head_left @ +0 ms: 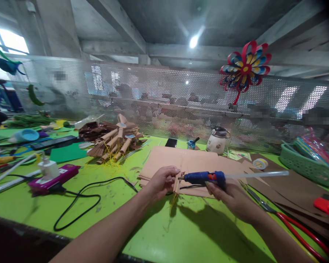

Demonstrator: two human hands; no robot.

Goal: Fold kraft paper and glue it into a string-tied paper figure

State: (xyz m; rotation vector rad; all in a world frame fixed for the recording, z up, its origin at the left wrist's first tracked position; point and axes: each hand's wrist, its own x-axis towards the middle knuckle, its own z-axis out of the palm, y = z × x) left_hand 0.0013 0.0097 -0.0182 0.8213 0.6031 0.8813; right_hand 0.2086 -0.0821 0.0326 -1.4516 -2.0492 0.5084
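Observation:
My right hand [230, 195] is closed round a blue glue gun [199, 178], a clear glue stick [263, 175] jutting from its rear. The nozzle points left and meets, or nearly meets, a small brown paper piece [177, 183] with yellow strands hanging below it. Pinching that piece near its top is my left hand [162, 182]. Behind both hands lies a stack of tan paper sheets [186, 157]. Finished-looking rolled paper bundles [120, 140] with yellow strands are heaped at the back left.
A purple power strip [55, 179] and looping black cord [98, 197] lie left. Red-handled scissors [290, 226], brown sheets [279, 186], an orange cutter [326, 207] and a green basket [309, 166] are right. A jar [217, 141] stands before the perforated metal screen [164, 98].

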